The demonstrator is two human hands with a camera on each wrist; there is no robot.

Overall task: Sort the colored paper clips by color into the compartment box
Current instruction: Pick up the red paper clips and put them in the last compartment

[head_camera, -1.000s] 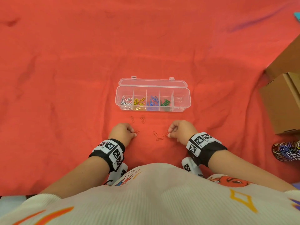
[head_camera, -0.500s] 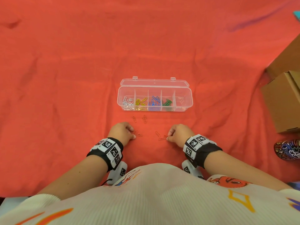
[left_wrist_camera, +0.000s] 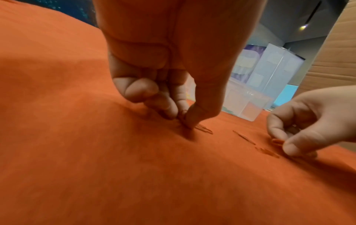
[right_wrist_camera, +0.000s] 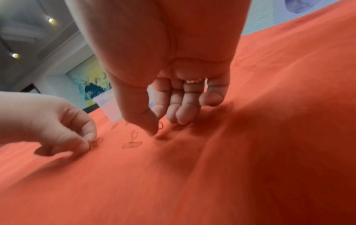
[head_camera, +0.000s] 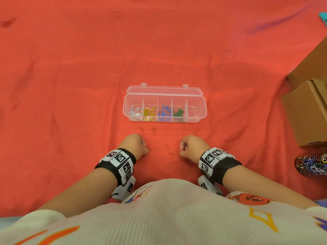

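Red cloth (head_camera: 70,85) at frame centre: left hand (head_camera: 135,144) and right hand (head_camera: 192,147) each apparently pinch a red clip below the compartment box (head_camera: 201,110).

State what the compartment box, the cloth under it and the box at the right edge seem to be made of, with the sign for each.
Compartment box: clear glossy plastic, since the clips show through. Cloth: matte red fabric that wrinkles. Right box: brown matte cardboard, probably, with folded flaps.

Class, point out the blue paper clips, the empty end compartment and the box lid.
blue paper clips (head_camera: 165,111), head view, middle of the pile.
empty end compartment (head_camera: 195,110), head view, its floor.
box lid (head_camera: 164,89), head view, its centre.
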